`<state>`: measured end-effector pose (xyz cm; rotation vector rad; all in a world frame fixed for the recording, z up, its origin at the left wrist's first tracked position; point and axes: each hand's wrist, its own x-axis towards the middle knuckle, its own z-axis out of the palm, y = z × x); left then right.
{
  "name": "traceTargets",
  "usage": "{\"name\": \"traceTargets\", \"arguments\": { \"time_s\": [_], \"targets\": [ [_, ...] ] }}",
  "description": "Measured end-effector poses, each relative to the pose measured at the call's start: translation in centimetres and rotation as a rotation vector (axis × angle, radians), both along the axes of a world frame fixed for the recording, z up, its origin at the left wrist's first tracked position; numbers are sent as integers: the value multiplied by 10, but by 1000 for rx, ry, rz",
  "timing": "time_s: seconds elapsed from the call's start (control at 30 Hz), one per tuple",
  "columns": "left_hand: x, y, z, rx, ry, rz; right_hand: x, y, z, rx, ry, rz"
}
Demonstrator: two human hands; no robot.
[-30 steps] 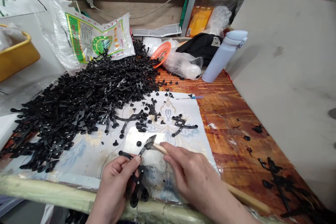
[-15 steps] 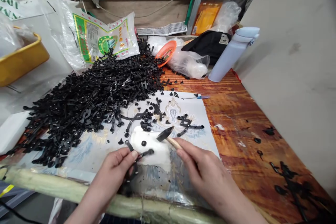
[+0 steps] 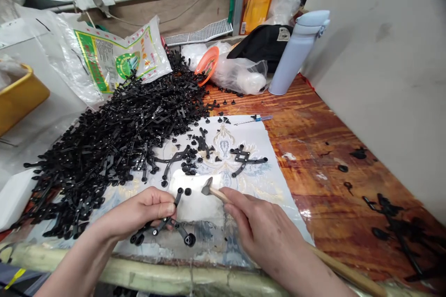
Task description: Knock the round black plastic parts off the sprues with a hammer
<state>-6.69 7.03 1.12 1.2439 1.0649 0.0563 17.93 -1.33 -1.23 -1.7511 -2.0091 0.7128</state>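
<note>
My left hand (image 3: 149, 206) pinches a black plastic scissor-type linkage (image 3: 181, 231) between thumb and fingers, with one arm pointing up and another slanting down to the right. My right hand (image 3: 261, 222) is wrapped round the wooden handle of a hammer (image 3: 207, 187); its dark metal head is raised over a white pad (image 3: 204, 209). A small round black piece (image 3: 188, 191) lies on the pad, just right of the linkage's upper tip. Beyond the pad, another crossed black linkage (image 3: 246, 158) rests on the patterned cloth (image 3: 275, 190).
At the left a big heap of black linkages (image 3: 121, 134) leans against a plastic bag (image 3: 111, 55). An orange dish (image 3: 208, 66), a dark cap (image 3: 259, 48) and a pale blue bottle (image 3: 296, 53) stand behind. A thin blue-handled tool (image 3: 263, 119) lies at the cloth's edge.
My left hand has turned the linkage, so one arm now points up and the rest hangs lower, nearer me. The hammer head has shifted slightly left and down. The whole view has tilted.
</note>
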Motion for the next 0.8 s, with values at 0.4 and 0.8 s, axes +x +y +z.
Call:
{"name": "traceTargets", "arguments": {
  "time_s": [0.4, 0.8],
  "targets": [
    [3, 18, -1, -1, 29, -115, 1, 2, -6, 5, 13, -6],
    [8, 17, 1, -9, 60, -143, 2, 0, -9, 79, -1, -12]
  ]
}}
